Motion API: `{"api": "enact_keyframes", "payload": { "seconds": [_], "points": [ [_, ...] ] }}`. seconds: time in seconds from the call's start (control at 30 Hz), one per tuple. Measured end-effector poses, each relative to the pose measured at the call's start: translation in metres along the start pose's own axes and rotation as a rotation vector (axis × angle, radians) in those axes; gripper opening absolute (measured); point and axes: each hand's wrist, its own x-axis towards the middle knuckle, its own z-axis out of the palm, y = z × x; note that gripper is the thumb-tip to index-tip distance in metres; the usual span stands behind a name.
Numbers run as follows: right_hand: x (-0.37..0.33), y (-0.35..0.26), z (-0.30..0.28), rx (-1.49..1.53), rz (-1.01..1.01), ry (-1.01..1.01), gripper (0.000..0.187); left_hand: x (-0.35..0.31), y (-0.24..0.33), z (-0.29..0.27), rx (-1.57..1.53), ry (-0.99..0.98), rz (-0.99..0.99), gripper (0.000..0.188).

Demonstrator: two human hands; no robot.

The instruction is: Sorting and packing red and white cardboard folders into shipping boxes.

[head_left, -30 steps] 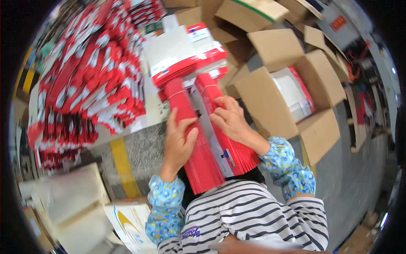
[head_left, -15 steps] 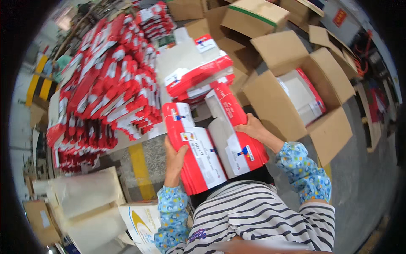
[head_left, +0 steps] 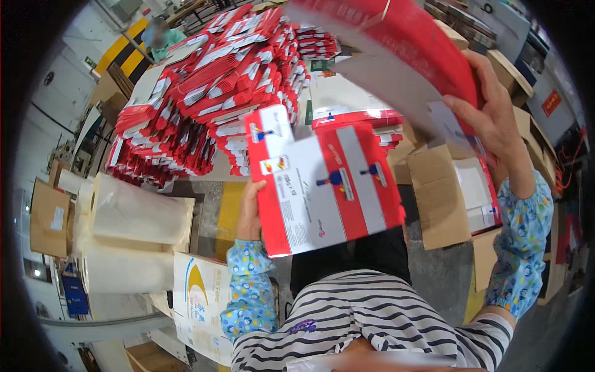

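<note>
Left hand and right hand, each grip clamped.
I see the left holding flat red-white cartons before the black trousers, and the right holding 1 red bundle, raised higher.

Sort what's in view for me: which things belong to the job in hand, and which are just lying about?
In the job:
- left hand, lower bundle
- right hand, raised bundle
- matching heap, open carton, likely

Lying about, apparently:
- pale rolls
- white carton

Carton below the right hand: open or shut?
Open: the carton's flaps splay outward, and flat red-and-white printed pieces show inside.
</note>
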Motion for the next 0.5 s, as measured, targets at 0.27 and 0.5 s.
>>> {"api": "enact_keyframes", "payload": {
  "seconds": [0.27, 0.5],
  "points": [
    [-0.020, 0.027, 0.063, -0.391, -0.687, 0.063, 0.034, -0.010, -0.091, 0.000, -0.009, 0.033, -0.282, 0.050],
    [-0.059, 0.044, 0.118, -0.013, -0.604, 0.014, 0.033, -0.006, -0.093, -0.025, -0.033, 0.160, -0.449, 0.047]
  ]
}}
